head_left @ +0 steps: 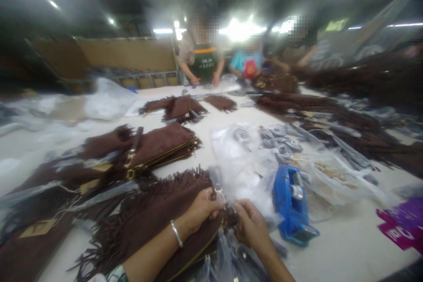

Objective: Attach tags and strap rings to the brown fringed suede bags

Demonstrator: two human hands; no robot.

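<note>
Left hand [200, 213] grips the brown fringed bag [148, 216] beneath it. Right hand [253, 224] beside it, hold unclear, has a blue tape dispenser [283, 200] to its right

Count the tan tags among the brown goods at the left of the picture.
3 visible: the nearest tag at lower left, a second tag farther back, and a third tag just beyond that. More may be hidden under the clear plastic.
</note>
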